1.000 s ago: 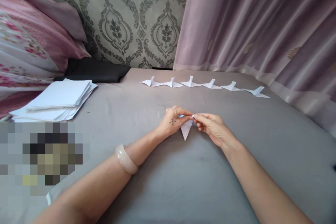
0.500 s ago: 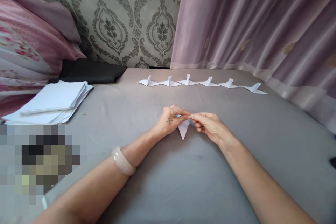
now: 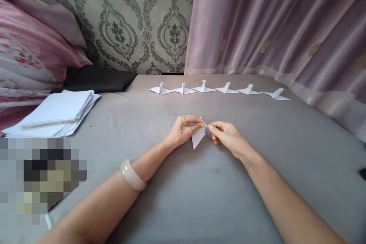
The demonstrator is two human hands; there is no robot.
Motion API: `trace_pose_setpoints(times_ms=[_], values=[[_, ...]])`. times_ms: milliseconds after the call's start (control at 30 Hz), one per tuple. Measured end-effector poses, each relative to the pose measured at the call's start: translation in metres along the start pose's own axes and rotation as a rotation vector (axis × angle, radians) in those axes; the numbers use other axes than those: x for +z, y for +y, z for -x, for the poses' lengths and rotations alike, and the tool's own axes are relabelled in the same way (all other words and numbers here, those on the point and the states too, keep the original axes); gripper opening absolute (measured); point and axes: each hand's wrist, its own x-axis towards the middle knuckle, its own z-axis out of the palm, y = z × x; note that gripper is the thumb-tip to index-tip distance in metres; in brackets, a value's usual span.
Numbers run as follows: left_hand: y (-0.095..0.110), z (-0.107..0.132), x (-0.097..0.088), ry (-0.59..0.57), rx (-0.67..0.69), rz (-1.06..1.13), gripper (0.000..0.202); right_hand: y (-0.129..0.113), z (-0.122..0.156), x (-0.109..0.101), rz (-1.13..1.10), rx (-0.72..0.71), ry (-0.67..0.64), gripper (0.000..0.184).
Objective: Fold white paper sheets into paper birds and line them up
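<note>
While both of your hands meet over the middle of the grey bed sheet, the small folded paper hangs between them, its long point aimed down at the cloth. Whether that tip touches the sheet cannot be told.

Left hand: fingers curled, thumb and forefinger closed on the upper left part of the paper. This reads as the anchoring hold, keeping the piece steady and upright.

Right hand: thumb and forefinger tips pressed together at the paper's top edge, just beside your left fingertips. The contact is very small in this view, so the fine pinch on a flap or crease is probable, not certain. The other fingers are tucked under, out of the way. Both wrists sit low over the sheet, likely for support during fine work.

A pale bangle rides on your left forearm, well apart from the paper.

Surroundings:
- A row of folded paper figures, six of them, stands along the far edge of the sheet, evenly spaced and side by side. They are set beyond the hands, where nothing brushes them.
- A stack of white sheets lies to the left, near your left arm's side.
- A black cloth lies behind the stack, against the patterned wall.
- A mauve curtain hangs along the right.
</note>
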Motion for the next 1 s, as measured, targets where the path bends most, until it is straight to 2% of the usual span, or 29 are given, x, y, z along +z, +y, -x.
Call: trace_pose_setpoints(times_ms=[133,233,400,733,833,900,1000], values=[[0.001,0.000,0.000,0.003,-0.028,0.024,0.018,0.005,-0.001,-0.002,0.227,-0.196,0.100,0.021],[0.000,0.000,0.000,0.002,-0.002,0.026,0.016,0.008,-0.001,0.000,0.324,-0.279,0.135,0.023],[-0.001,0.000,0.000,-0.011,0.024,0.008,0.013,0.012,-0.001,0.005,0.413,-0.347,0.208,0.021],[0.001,0.001,0.000,-0.041,0.076,-0.033,0.011,0.007,0.003,0.006,0.515,-0.445,0.226,0.010],[0.000,0.001,0.000,-0.039,0.095,-0.085,0.012,0.008,0.005,0.010,0.576,-0.485,0.310,0.009],[-0.002,0.001,0.000,0.007,0.120,-0.140,0.019,0.009,0.006,0.011,0.600,-0.510,0.351,0.011],[-0.006,0.001,-0.002,0.049,0.125,-0.153,0.036,0.011,0.006,0.007,0.643,-0.470,0.282,0.014]])
